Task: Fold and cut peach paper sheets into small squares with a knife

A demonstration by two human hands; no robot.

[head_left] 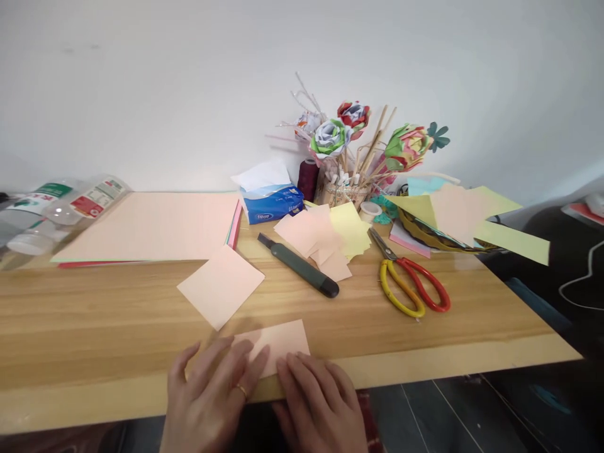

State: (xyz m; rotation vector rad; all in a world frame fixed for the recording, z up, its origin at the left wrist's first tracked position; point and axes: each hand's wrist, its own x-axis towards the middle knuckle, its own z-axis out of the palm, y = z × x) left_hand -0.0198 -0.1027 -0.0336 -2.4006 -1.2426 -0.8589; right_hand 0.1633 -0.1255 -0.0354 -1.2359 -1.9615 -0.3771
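A folded-looking pale pink sheet of paper [283, 336] lies at the front edge of the wooden table. My left hand [212, 384] rests over its left part, fingers stretched and spread, a ring on one finger. At the paper's front right edge, my right hand [321, 396] has its fingers together and bent, pressing on the sheet. Its thumb is mostly hidden below the fingers. Just beyond my left hand lies a flat pink paper square [221, 286]. Farther back are a dark green pen-like cutter [302, 267] and scissors [408, 283] with one yellow and one red handle.
Large coloured sheets [155, 226] are stacked at the back left, beside plastic bottles [70, 207]. A blue tissue pack [271, 201], pink and yellow paper pieces [346, 229], a holder of paper flowers [346, 189] and a paper-filled basket [425, 226] line the back.
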